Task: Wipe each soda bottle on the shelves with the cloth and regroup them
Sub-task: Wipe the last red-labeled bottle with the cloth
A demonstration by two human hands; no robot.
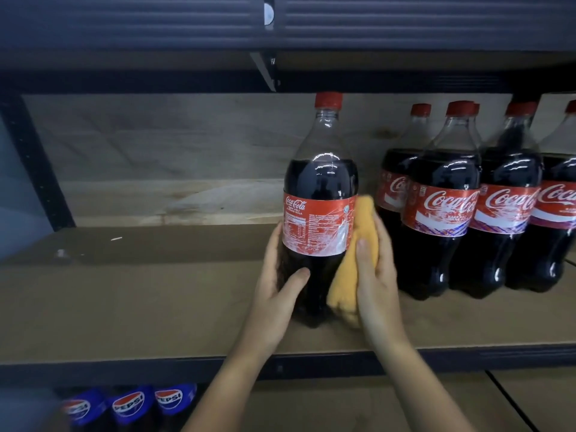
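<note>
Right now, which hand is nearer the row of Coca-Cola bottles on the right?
Right. The right hand presses the yellow cloth beside that row; the left hand grips the separate bottle farther away.

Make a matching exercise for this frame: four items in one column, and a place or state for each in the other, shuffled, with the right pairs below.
Items
1. Orange cloth
2. Held Coca-Cola bottle
3. Pepsi bottles
4. Grouped Coca-Cola bottles

Place or state
A. On the lower shelf, bottom left
B. Standing together on the right of the middle shelf
C. Pressed against a bottle's side by the right hand
D. Standing apart, its lower body gripped by the left hand

Pairs: 1-C, 2-D, 3-A, 4-B
</note>
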